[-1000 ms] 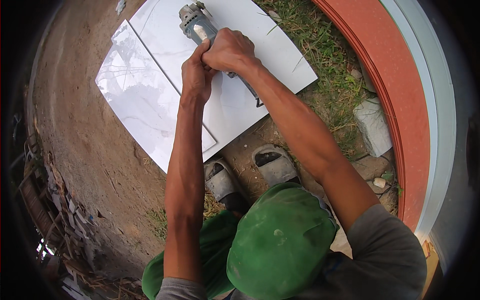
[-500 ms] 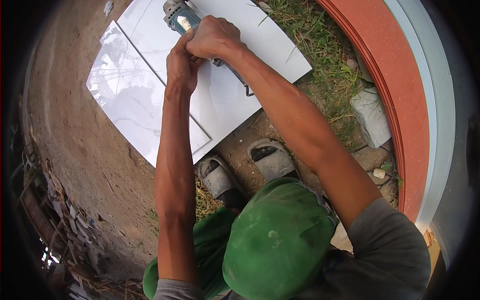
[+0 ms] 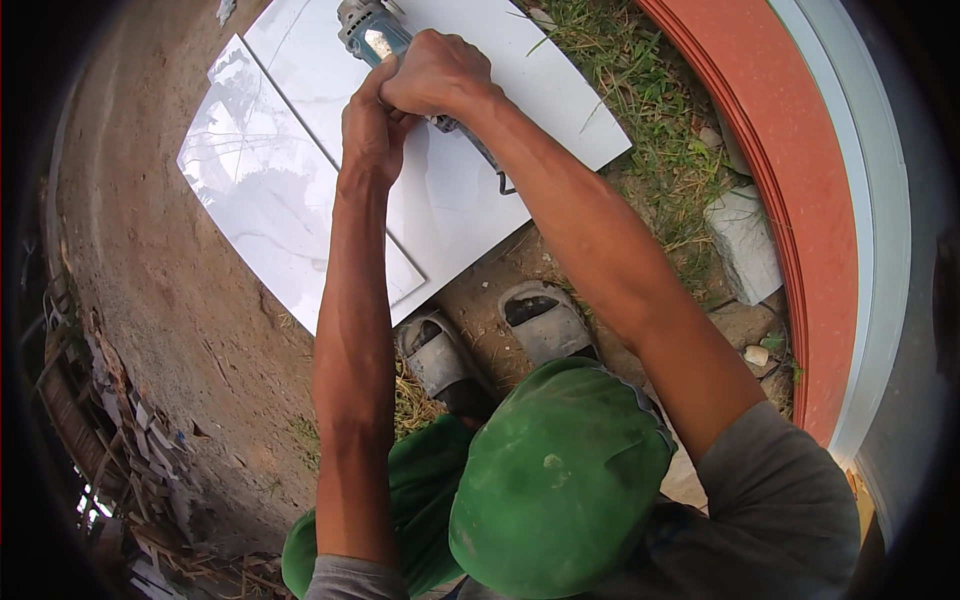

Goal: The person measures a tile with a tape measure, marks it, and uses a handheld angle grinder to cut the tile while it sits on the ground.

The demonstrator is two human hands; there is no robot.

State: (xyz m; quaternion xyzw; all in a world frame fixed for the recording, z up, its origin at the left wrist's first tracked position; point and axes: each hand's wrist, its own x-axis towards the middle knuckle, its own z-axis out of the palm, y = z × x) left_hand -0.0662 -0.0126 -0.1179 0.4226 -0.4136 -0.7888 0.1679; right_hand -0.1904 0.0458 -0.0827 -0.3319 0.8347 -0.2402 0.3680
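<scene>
A teal and grey angle grinder [image 3: 379, 36] lies over white marbled tiles [image 3: 548, 129] at the top of the view. My right hand [image 3: 437, 75] is closed over the grinder's body. My left hand [image 3: 372, 125] grips it from the left, against my right hand, its thumb pointing up. The tool's rear and a dark cord show beneath my right wrist. A second, narrower tile [image 3: 255, 170] with a straight edge lies on the left part of the large one.
Grass [image 3: 650, 90] and a stone block [image 3: 740, 240] are at the right, beside a curved-looking red step [image 3: 800, 200]. Dirt ground [image 3: 140, 230] and scrap debris [image 3: 75, 420] lie left. Grey slides [image 3: 545, 325] on my feet and a green cap [image 3: 560, 475] show below.
The view has shifted a little. My hands and the grinder sit slightly further up and left than a second ago, with the same grip.
</scene>
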